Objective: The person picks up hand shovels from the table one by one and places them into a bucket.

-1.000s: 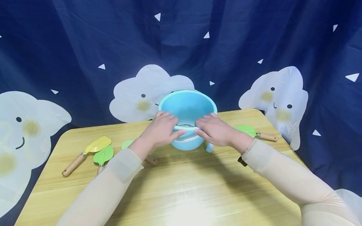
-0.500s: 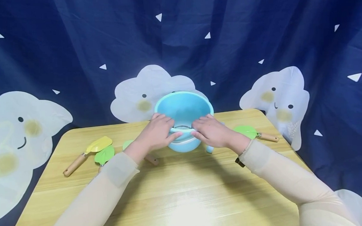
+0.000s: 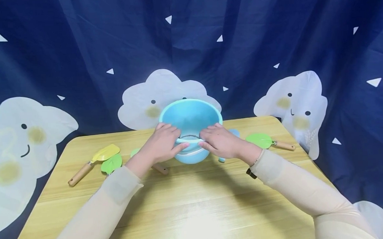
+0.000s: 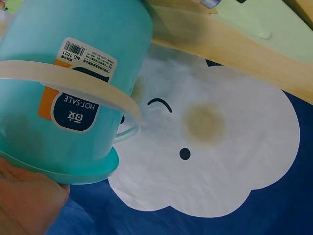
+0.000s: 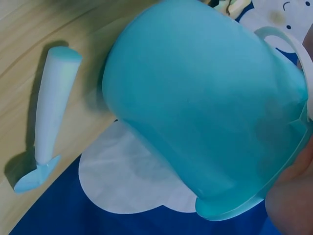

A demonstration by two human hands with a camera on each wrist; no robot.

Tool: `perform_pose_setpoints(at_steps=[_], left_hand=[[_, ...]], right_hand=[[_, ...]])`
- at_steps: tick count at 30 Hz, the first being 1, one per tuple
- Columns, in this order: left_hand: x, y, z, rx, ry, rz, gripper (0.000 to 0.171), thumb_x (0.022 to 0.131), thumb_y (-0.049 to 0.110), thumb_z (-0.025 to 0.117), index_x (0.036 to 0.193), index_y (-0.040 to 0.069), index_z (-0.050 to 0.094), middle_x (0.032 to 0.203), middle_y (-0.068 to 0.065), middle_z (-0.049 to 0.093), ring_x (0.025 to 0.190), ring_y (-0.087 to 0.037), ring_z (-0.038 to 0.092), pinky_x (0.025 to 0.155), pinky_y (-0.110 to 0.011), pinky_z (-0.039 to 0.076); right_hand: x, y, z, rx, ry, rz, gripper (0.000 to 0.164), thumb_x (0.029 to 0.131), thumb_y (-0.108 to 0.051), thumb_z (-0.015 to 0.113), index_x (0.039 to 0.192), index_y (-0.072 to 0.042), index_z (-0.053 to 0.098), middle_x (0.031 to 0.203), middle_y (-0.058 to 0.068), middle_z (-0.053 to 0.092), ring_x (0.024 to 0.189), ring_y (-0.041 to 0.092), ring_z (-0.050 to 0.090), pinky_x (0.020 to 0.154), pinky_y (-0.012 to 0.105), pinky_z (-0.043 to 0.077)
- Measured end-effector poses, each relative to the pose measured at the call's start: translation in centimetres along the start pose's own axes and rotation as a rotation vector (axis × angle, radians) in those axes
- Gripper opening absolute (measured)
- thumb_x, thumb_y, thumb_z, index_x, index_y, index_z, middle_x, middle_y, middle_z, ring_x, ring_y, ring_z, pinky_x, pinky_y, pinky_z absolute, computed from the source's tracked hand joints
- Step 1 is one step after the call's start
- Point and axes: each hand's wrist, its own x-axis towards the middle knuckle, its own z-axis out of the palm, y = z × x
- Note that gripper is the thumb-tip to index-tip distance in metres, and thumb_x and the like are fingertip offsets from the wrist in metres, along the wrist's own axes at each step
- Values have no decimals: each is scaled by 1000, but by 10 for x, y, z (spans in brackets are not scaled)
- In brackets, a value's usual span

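A light blue bucket (image 3: 191, 114) tilts its open mouth toward me near the table's far edge. My left hand (image 3: 163, 142) grips the left part of its near rim, fingers curled inside and thumb outside. On the right part of that rim, my right hand (image 3: 220, 139) holds on the same way. The left wrist view shows a printed label (image 4: 76, 105) on the bucket's side and its pale carrying handle (image 4: 73, 83). A small blue shovel with a pale grip (image 5: 51, 103) lies beside the bucket, mostly hidden behind my right hand in the head view.
On the left of the wooden table (image 3: 188, 201) lie a yellow trowel with a wooden handle (image 3: 106, 151) and a green trowel (image 3: 111, 164). Another trowel with a wooden handle (image 3: 160, 168) is partly under my left wrist. A green trowel (image 3: 259, 140) lies right. A blue curtain (image 3: 187, 34) hangs behind.
Both hands have shifted the bucket a little to the left and slightly nearer, still gripping its rim. More of the blue shovel shows to the right. The trowels have stayed put.
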Motion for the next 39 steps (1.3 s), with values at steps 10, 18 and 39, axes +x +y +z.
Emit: perform_pose_setpoints(at_steps=[10, 18, 39], left_hand=[[-9, 1, -1, 9, 11, -9, 46, 99, 57, 47, 89, 14, 57, 79, 2, 50, 88, -22, 48, 94, -42, 33], [-14, 3, -2, -5, 12, -16, 44, 99, 56, 48, 88, 14, 56, 78, 3, 49, 84, -21, 47, 93, -42, 33], [-31, 20, -8, -18, 45, -1, 43, 99, 54, 50, 81, 15, 53, 73, 4, 45, 80, -21, 45, 92, -43, 33]], right_hand=[[2, -5, 3, 0, -19, -5, 23, 107, -33, 47, 89, -18, 49, 77, -7, 42, 79, 15, 43, 79, 34, 31], [3, -9, 2, 18, -23, -8, 23, 106, -33, 47, 89, -17, 50, 77, -7, 43, 80, 16, 44, 79, 35, 31], [-8, -20, 0, 21, -35, -53, 25, 107, -37, 44, 90, -19, 50, 78, -9, 42, 80, 15, 43, 81, 34, 31]])
